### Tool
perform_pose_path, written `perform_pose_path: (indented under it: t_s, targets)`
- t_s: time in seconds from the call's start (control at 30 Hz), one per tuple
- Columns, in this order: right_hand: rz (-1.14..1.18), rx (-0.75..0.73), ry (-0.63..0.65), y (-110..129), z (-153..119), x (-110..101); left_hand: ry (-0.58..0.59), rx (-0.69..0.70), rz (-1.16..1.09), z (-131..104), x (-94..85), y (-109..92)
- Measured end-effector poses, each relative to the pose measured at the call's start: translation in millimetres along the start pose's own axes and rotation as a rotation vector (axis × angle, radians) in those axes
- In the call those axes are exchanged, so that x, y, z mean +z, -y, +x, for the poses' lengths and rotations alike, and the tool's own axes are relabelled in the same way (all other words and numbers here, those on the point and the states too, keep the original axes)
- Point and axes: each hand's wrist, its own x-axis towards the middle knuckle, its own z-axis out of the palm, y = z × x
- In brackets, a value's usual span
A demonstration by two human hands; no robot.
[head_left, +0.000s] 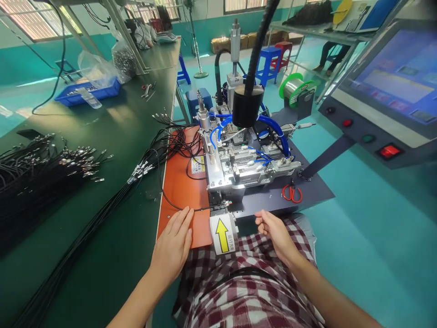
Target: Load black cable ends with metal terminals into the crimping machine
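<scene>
Two containers: a blue tray (111, 90) and a clear plastic bag (124, 63) on the dark green surface (133, 125), both holding small metallic pieces.
Spool (294, 85): green flanges, wound with silvery wire.
Machine (252, 175): silvery metal blocks and blue tubes, partly hidden by a black cylinder (248, 107) on a ribbed hose.
Scissors (293, 195): red looped handles, on the machine's dark base.
Cable bundle (109, 202): long, black, thin strands running over the surface beside a heap of cables (44, 177).
Single cable (201, 209): curved across the smooth orange board (200, 230), metallic end at the machine's front edge.
Left hand (174, 239): flat on the board, fingertips at the single cable, grip unclenched.
Right hand (273, 228): fingers curled near that edge; cannot tell whether its grip is closed on anything.
</scene>
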Motion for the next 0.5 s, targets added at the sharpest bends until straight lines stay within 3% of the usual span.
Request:
perform_pose_path:
  t_s: [0.5]
  targets:
    - [0.001,0.087,-0.033,-15,-14,-19,0.014,-0.002,-0.03,1,-1.1,1]
